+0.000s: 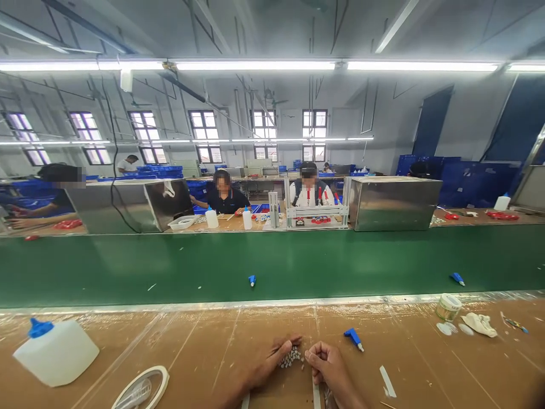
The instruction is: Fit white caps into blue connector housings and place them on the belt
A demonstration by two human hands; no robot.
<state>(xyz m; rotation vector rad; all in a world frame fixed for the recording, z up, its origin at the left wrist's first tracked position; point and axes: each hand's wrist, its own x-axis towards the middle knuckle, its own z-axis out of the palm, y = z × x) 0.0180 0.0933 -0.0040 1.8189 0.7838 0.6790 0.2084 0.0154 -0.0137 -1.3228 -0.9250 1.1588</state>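
Observation:
A small heap of pale grey pieces (pixel 290 358), like little pebbles, lies on the brown tabletop in front of me. Around its left and far side curves my left hand (pixel 272 359), fingers stretched out and thumb by the heap; it is open and grips nothing. On the other side is my right hand (pixel 328 366), thumb and forefinger pinched together and the other fingers curled. Whatever may be in that pinch is too small to make out. A few loose pieces lie between the hands. Right of them rests a blue piece with a pale tip (pixel 353 339).
A white bottle with a blue cap (pixel 57 352) lies at left, near a tape roll (pixel 142 389). At right are a tub (pixel 448 308), a crumpled cloth (pixel 480 324) and a white strip (pixel 387 380). Beyond runs a green conveyor belt (pixel 298 261); co-workers (pixel 223 196) sit across it.

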